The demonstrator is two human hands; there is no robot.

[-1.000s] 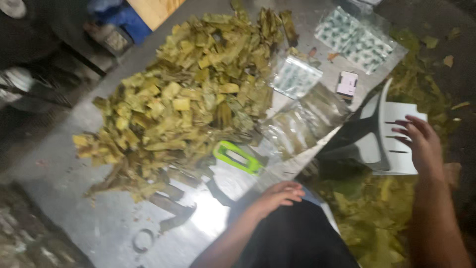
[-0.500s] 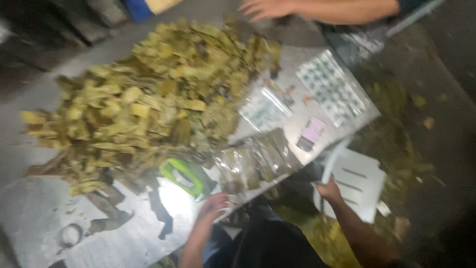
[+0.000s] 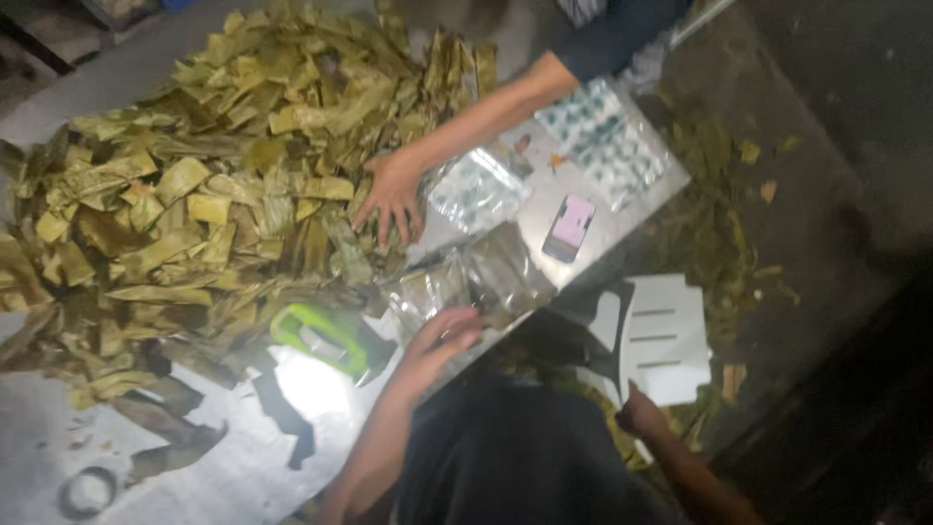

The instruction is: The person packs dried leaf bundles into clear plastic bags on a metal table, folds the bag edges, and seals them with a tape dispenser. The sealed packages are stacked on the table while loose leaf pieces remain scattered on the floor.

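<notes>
left hand [image 3: 442,340]: fingers spread and flat on the clear bags, near the desk's front edge at 6 o'clock. it looks like it presses them so they stay put.
right hand [image 3: 643,413]: down off the desk at 5 o'clock, touching the low edge of the white plastic chair [image 3: 666,340]. i cannot tell if it is spread or closed.
clear bags [image 3: 466,282]: shiny, see-through, with leaf bits inside. they lie flat on the desk, just under the left hand.
leaf pile [image 3: 204,194]: a big heap of yellow-green cut leaves, from 9 to 12 o'clock, heaped so both people can reach it.
other person's hand [image 3: 389,199]: comes in from 1 o'clock, fingers spread on the edge of the leaf pile.
green lamp [image 3: 321,338]: lies at 7 o'clock just beside the left hand, making a bright spot on the desk [image 3: 194,476].
pink phone [image 3: 570,227]: flat at 3 o'clock, apart from the leaves.
packets [image 3: 603,141]: flat white and green packs at 2 o'clock.
</notes>
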